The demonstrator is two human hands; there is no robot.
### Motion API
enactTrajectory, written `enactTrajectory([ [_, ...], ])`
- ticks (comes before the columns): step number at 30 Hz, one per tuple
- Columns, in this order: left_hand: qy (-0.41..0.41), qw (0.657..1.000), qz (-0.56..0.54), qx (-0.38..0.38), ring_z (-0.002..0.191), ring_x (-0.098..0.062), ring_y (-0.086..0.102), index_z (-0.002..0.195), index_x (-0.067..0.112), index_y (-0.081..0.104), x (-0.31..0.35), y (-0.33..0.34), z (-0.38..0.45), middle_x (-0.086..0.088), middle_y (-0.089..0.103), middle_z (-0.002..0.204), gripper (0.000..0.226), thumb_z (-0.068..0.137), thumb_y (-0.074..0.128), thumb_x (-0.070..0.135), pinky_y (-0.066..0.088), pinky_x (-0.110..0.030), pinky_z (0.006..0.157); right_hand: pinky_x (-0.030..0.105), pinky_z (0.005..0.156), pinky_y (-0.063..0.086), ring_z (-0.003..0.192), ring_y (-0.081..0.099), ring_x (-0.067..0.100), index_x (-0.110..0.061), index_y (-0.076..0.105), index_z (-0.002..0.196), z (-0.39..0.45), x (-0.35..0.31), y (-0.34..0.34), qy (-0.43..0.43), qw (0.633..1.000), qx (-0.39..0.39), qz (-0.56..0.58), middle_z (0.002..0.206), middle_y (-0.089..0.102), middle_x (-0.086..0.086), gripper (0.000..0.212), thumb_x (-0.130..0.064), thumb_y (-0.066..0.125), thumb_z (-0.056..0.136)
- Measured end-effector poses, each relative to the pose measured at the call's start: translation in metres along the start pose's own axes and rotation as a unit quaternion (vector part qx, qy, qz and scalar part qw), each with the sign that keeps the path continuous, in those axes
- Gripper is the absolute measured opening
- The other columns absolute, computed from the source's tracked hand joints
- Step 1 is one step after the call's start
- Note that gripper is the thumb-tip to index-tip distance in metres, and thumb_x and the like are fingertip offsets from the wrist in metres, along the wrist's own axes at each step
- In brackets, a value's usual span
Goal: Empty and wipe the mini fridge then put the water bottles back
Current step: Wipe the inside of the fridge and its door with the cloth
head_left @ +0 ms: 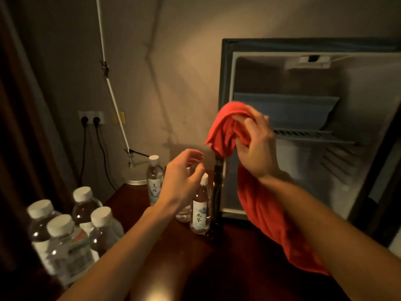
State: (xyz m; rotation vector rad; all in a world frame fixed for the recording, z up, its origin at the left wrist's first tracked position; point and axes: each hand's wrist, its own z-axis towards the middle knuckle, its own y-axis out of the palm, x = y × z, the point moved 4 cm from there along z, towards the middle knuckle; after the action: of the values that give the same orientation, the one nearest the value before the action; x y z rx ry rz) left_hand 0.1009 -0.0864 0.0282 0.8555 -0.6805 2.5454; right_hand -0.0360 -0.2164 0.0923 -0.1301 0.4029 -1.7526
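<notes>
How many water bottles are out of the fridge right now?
7 visible: four capped bottles clustered at lower left, one by the lamp base, one beside the fridge, and one partly hidden behind the left hand. More may be hidden.

We see the open mini fridge (303, 131) standing at the right on the desk (234, 257), two bottles (200, 208) just left of it, four more bottles (65, 231) at far left, a lamp base (134, 177) behind
</notes>
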Motion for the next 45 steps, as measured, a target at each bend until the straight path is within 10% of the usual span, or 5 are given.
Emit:
enactTrajectory([
  [11, 0.037, 0.997, 0.064, -0.004, 0.086, -0.010, 0.062, 0.090, 0.014, 0.066, -0.019, -0.002, 0.000, 0.004, 0.066, 0.089, 0.014, 0.084, 0.056, 0.021, 0.051, -0.036, 0.078, 0.041, 0.086, 0.044, 0.120, 0.045, 0.030, -0.012, 0.073, 0.092, -0.063, 0.015, 0.070, -0.218, 0.937, -0.198, -0.188, 0.145, 0.049, 0.009, 0.030, -0.037, 0.060, 0.081],
  [23, 0.039, 0.998, 0.040, -0.015, 0.082, -0.013, 0.060, 0.088, 0.021, 0.063, -0.027, 0.016, -0.021, 0.011, 0.061, 0.084, 0.017, 0.086, 0.051, 0.034, 0.052, -0.043, 0.072, 0.036, 0.089, 0.054, 0.111, 0.054, 0.025, -0.005, 0.073, 0.108, -0.158, 0.047, 0.084, -0.355, 0.893, -0.216, -0.174, 0.122, 0.065, 0.005, 0.024, -0.006, 0.071, 0.084],
  [30, 0.041, 0.998, 0.055, -0.004, 0.083, -0.012, 0.059, 0.087, 0.020, 0.064, -0.029, 0.019, -0.018, 0.006, 0.061, 0.086, 0.021, 0.085, 0.050, 0.036, 0.052, -0.041, 0.072, 0.038, 0.079, 0.053, 0.105, 0.049, 0.029, -0.003, 0.067, 0.117, -0.133, 0.036, 0.086, -0.315, 0.923, -0.111, -0.190, 0.128, 0.049, 0.011, 0.031, -0.007, 0.060, 0.087],
  [40, 0.084, 0.987, 0.129, -0.047, 0.089, -0.009, 0.050, 0.087, 0.017, 0.064, -0.018, 0.034, -0.017, 0.007, 0.060, 0.090, 0.019, 0.086, 0.049, 0.030, 0.041, -0.025, 0.080, 0.040, 0.081, 0.048, 0.110, 0.048, 0.029, -0.017, 0.079, 0.082, -0.188, 0.024, 0.115, -0.296, 0.869, -0.345, -0.197, 0.125, 0.062, 0.001, 0.009, -0.018, 0.072, 0.076],
  [45, 0.077, 0.984, 0.150, -0.050, 0.089, -0.008, 0.049, 0.087, 0.021, 0.064, -0.016, 0.038, -0.020, 0.007, 0.061, 0.089, 0.020, 0.086, 0.048, 0.033, 0.040, -0.027, 0.083, 0.043, 0.085, 0.044, 0.114, 0.041, 0.028, -0.022, 0.078, 0.094, -0.182, 0.021, 0.106, -0.278, 0.843, -0.410, -0.213, 0.135, 0.053, -0.004, 0.017, -0.019, 0.068, 0.081],
])
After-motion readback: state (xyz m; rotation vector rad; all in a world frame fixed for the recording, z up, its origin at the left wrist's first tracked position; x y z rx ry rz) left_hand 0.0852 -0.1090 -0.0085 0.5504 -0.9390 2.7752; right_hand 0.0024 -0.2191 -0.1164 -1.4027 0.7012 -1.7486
